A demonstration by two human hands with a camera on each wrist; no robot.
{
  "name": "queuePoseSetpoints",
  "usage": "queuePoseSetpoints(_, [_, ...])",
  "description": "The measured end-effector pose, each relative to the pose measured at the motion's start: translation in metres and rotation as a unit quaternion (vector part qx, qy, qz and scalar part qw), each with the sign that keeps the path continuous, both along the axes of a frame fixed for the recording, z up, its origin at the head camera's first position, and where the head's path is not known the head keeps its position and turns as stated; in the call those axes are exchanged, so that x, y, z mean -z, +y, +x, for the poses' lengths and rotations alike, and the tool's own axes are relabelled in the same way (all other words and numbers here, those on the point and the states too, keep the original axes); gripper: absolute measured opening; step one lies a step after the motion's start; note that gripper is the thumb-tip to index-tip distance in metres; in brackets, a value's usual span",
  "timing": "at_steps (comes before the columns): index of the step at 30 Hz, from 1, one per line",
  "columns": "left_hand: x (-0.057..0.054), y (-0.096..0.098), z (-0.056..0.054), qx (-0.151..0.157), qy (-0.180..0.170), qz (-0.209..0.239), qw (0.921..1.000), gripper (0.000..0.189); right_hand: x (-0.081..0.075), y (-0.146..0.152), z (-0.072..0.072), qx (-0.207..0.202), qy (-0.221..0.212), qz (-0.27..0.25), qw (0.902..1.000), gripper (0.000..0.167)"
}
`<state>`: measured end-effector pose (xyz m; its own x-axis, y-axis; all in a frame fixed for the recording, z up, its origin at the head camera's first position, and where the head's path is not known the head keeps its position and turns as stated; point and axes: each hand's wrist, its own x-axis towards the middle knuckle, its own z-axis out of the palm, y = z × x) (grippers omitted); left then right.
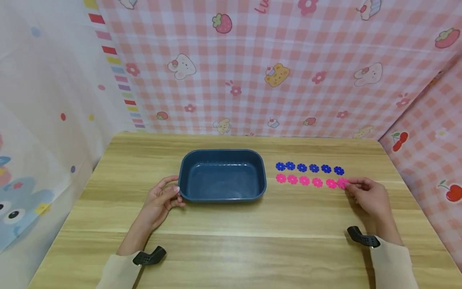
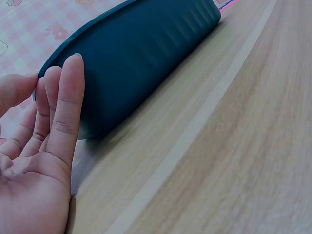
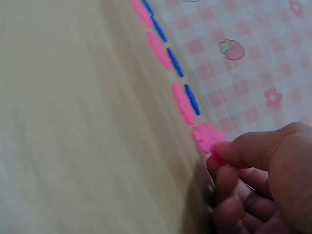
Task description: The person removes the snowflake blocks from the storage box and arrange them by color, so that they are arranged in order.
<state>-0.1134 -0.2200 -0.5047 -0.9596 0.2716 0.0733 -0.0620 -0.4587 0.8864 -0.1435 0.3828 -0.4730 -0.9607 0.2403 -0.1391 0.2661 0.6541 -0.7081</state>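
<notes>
A dark blue rectangular basin (image 1: 221, 199) stands on the wooden table. My left hand (image 1: 160, 200) pinches its left rim between thumb and fingers; in the left wrist view the thumb lies on one side of the rim (image 2: 61, 48) and fingers on the other. At the right end of a row of pink flower-shaped discs (image 1: 304, 180), my right hand (image 1: 369, 196) pinches one pink disc (image 3: 207, 137) between thumb and index finger. That disc looks tilted up in the right wrist view. Behind the pink row runs a row of blue flower-shaped discs (image 1: 314, 168), lying flat.
The wooden table (image 1: 231, 249) ends at a pink checked cloth (image 1: 249, 100) hanging at the back. A white patterned cloth (image 1: 54, 100) hangs at the left and another checked cloth (image 1: 436, 160) at the right. Black camera mounts (image 1: 149, 256) sit on both wrists.
</notes>
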Motion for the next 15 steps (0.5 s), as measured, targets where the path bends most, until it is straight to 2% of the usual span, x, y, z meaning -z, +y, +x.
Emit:
queuePoseSetpoints(7, [-0.0006,-0.0025,0.0014,-0.002,0.000,0.000,1.0000,0.034,0.0014,-0.0068,-0.0056,0.028,-0.007,0.063,0.9976,0.041])
queuePoseSetpoints(12, [-0.0006,-0.0029,0.0020,-0.005,-0.003,0.000,1.0000,0.035,0.0003,-0.0105,-0.0073,0.048,0.003,0.065,0.9968,0.032])
queuePoseSetpoints(15, [-0.0016,-0.0032,0.0024,-0.002,-0.004,0.005,1.0000,0.033,0.0013,-0.0096,-0.0052,0.055,0.009,0.056,0.9969,0.033])
